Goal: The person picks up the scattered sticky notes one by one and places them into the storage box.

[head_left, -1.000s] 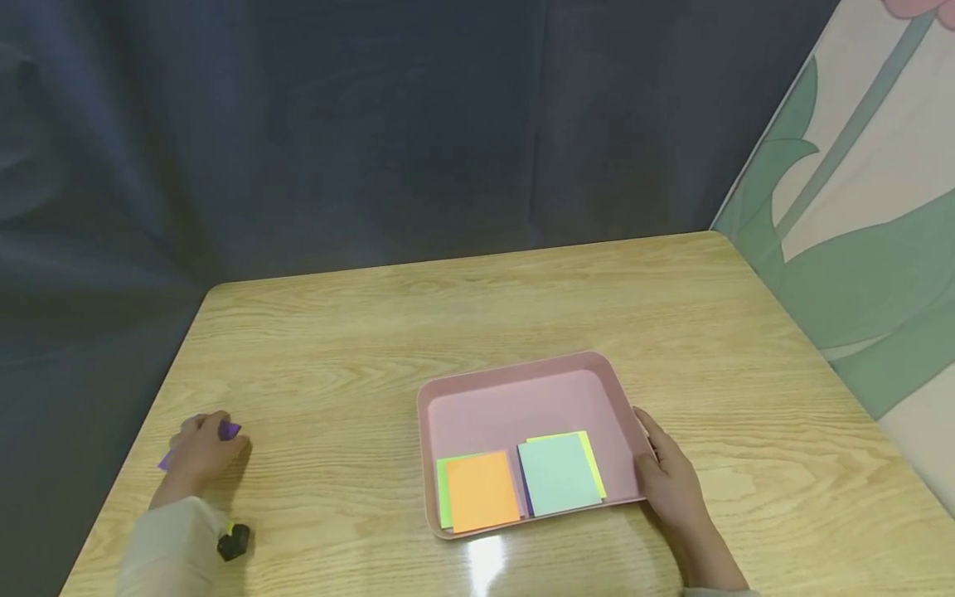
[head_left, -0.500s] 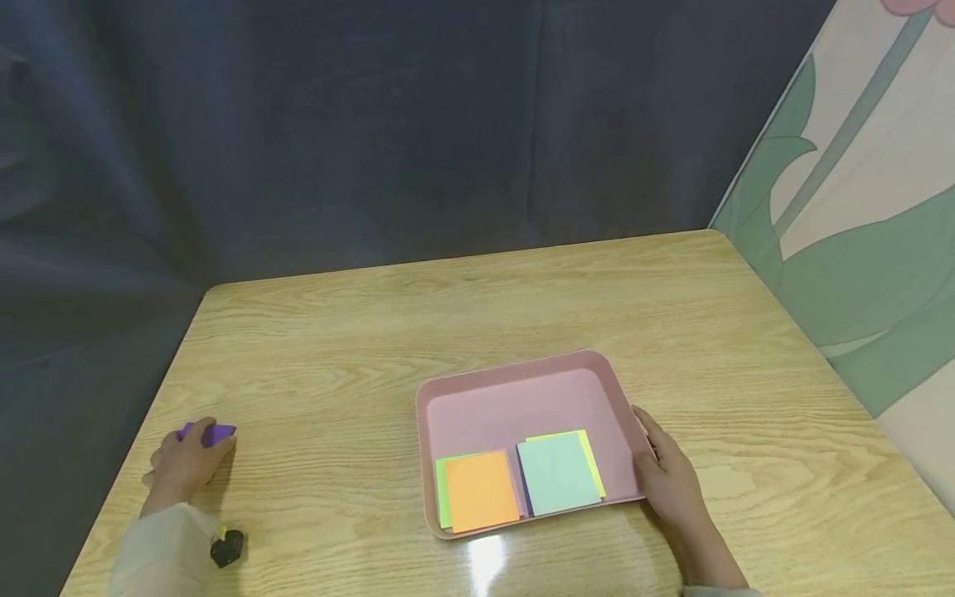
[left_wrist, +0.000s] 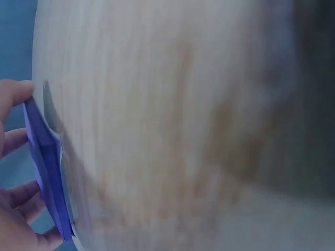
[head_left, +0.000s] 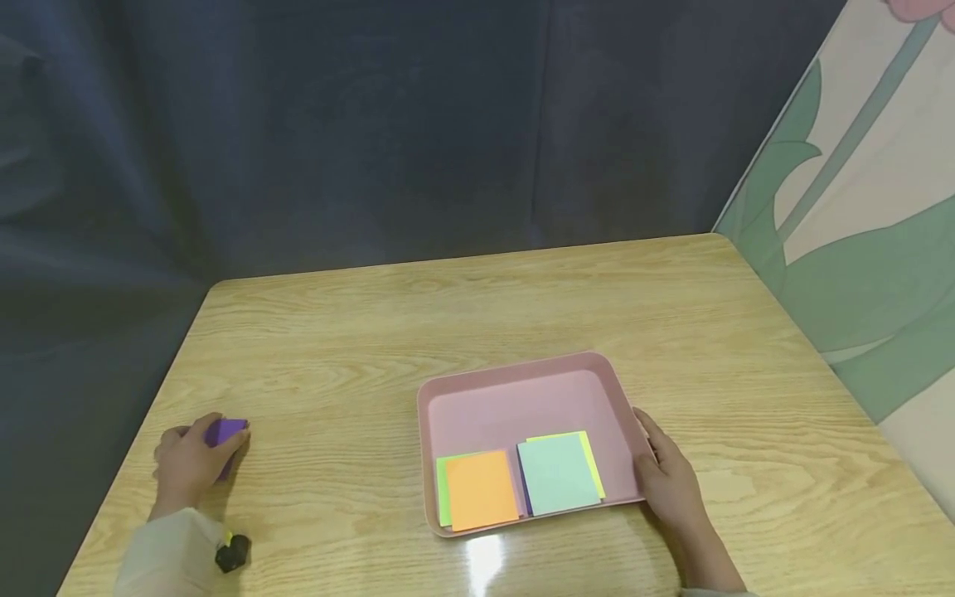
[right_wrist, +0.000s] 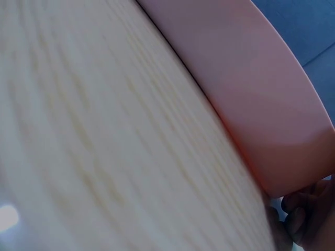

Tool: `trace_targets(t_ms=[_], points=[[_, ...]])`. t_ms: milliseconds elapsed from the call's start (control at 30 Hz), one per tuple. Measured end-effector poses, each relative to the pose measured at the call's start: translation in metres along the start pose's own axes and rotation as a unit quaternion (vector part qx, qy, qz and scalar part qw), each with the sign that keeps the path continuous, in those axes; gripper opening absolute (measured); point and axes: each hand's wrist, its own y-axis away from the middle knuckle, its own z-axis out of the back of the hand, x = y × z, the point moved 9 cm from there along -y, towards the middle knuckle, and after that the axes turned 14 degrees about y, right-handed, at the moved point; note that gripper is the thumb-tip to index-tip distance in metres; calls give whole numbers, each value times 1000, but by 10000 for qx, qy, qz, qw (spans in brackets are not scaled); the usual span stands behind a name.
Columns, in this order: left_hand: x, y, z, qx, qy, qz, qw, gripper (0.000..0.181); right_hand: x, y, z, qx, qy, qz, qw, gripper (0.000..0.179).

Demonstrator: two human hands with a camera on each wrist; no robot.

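My left hand (head_left: 185, 464), low over the table at the far left, pinches a purple piece of paper (head_left: 226, 430) between thumb and fingers. In the left wrist view, this paper (left_wrist: 48, 162) looks folded, with a crease across it, and its edge stands close to the tabletop. The fingers cover part of it in the head view. My right hand (head_left: 674, 485) grips the right side of a shallow pink tray (head_left: 515, 402), thumb near the front corner. From the right wrist, the tray's outer wall (right_wrist: 256, 89) shows, with curled fingers (right_wrist: 297, 217) at its corner.
Along the tray's front lie square paper notes: an orange one (head_left: 481, 491) over a green one (head_left: 443, 497), and a mint one (head_left: 559, 474) over yellow and dark ones. The wooden table (head_left: 336, 348) meets a dark curtain (head_left: 410, 133) behind. A black device (head_left: 233, 553) hangs from my left wrist.
My left hand has shifted its hold on the purple paper, which now stands more upright and shows more of its face. The right hand and the tray stay put.
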Motion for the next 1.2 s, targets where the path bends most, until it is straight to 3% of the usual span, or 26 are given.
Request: trace_targets(t_ms=[133,367,533,800,1200], points=[[-12,1,0,-160,-110,-218,9996,74,0,0,0,-17,-20,48,10000,48],[-34,4,-15,74,18,-666,9977,73,0,-1,0,26,-6,16,10000,49],[-69,9,-29,317,222,-1134,9928,69,-1,-1,-1,76,-87,30,9999,50],[-127,16,-52,427,429,-1915,9796,59,0,0,-1,61,-159,-3,9999,49],[-187,33,-97,803,431,-2743,9573,54,1,1,1,24,40,58,10000,49]])
